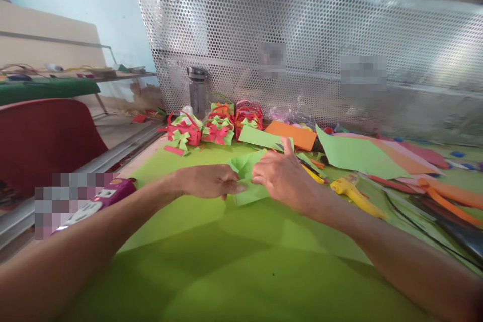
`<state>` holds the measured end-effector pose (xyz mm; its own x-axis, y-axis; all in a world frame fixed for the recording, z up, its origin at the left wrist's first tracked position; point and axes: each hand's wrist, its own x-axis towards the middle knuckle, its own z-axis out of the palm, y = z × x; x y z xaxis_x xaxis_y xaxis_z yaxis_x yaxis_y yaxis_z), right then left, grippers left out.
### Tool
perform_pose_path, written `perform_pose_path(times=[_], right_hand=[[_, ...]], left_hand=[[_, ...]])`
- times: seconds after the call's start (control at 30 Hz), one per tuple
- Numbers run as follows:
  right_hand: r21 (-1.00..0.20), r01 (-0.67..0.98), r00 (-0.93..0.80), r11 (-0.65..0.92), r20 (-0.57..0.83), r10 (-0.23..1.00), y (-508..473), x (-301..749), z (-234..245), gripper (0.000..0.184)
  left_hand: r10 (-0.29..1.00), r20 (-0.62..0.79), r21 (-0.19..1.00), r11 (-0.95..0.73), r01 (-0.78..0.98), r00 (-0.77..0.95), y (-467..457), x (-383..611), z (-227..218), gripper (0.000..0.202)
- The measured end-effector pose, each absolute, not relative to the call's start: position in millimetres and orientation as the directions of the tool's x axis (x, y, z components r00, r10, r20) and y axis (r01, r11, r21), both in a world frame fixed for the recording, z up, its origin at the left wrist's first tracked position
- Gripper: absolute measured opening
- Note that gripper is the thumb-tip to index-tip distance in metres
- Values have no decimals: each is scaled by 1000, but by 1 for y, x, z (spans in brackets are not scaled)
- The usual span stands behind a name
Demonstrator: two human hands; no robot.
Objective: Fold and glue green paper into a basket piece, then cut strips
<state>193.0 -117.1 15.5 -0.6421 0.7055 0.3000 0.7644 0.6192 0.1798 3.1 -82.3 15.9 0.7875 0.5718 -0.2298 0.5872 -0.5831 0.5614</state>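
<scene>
Both my hands meet over a small piece of light green paper (247,181) in the middle of the green table cover (241,271). My left hand (207,181) pinches its left edge with fingers pressed together. From the right, my right hand (282,173) grips the same piece, thumb raised and fingers curled onto the paper. The paper looks folded or creased and lies partly on the table.
Several red, green and orange paper baskets (215,126) stand at the back near a metal bottle (197,90). Loose green and orange sheets (354,153), a yellow glue gun (354,193), orange strips and a black cable lie at the right. A power strip (100,198) sits left; a perforated metal panel stands behind.
</scene>
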Motion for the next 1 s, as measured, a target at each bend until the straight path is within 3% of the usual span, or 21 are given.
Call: perform_pose_path(times=[0.07, 0.3, 0.5, 0.63, 0.8, 0.93, 0.97, 1.0], right_hand=[[180, 761, -645, 623, 308, 699, -116, 193, 14, 23], [192, 761, -646, 620, 311, 697, -114, 194, 13, 23], [182, 765, -642, 618, 303, 705, -113, 196, 14, 22], [158, 783, -620, 602, 287, 731, -114, 198, 18, 20], [-17, 777, -613, 629, 206, 763, -117, 197, 26, 30], [-211, 766, -537, 608, 311, 784, -117, 196, 26, 42], [-254, 759, -520, 600, 319, 792, -118, 195, 24, 44], [-298, 752, -506, 588, 311, 805, -118, 194, 23, 47]], left_hand=[[572, -235, 565, -577, 589, 786, -82, 2, 16, 36], [650, -186, 560, -546, 623, 737, -84, 4, 3, 13], [629, -156, 569, -573, 590, 761, -86, 4, 8, 17], [623, -87, 506, -645, 573, 777, -84, -1, 16, 16], [652, 54, 252, -742, 621, 756, -93, 0, 13, 14], [679, 144, -16, -726, 688, 720, -110, 10, 1, 25], [673, 166, -89, -718, 691, 721, -115, 13, -2, 26], [638, 187, -251, -704, 664, 747, -119, 15, -4, 24]])
